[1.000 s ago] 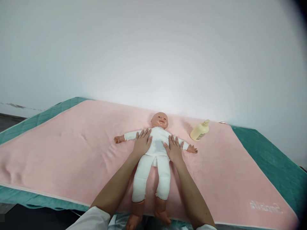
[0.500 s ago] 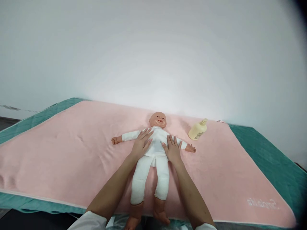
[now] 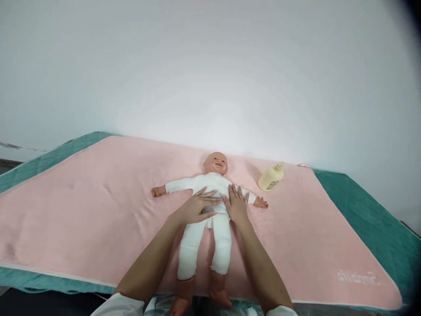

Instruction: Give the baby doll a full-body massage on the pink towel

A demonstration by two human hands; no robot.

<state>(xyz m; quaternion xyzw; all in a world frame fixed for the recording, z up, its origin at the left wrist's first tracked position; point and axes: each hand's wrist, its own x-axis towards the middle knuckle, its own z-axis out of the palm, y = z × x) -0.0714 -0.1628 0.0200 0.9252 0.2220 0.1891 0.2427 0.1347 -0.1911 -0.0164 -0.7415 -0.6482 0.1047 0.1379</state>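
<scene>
Lying on its back, the baby doll point(image 3: 221, 226) is stretched across the pink blanket point(image 3: 312, 237), arms out wide and legs towards the person; its place looks unchanged from half a second ago. The left hand point(image 3: 197, 208) has moved, though; it lay along the doll's side then, fingers towards the shoulder, and now it has swung inward across the belly, fingers spread and pointing sideways; the right hand point(image 3: 237, 205) stays on the opposite side of the torso, fingers slightly apart, thumb out to the middle. How firmly either palm presses I cannot tell; most of the belly is hidden beneath the left hand, and one foot point(image 3: 180, 303) runs out of view at the bottom, as do the white sleeves point(image 3: 121, 305).

Near the doll's outstretched arm, the pale yellow pump bottle point(image 3: 270, 178) stands untouched, its label too small to read; the blanket's corner lettering point(image 3: 358, 277) is hard to make out; beyond the blanket's edges shows a teal mat point(image 3: 362, 202), with a pale wall point(image 3: 210, 79) behind.
</scene>
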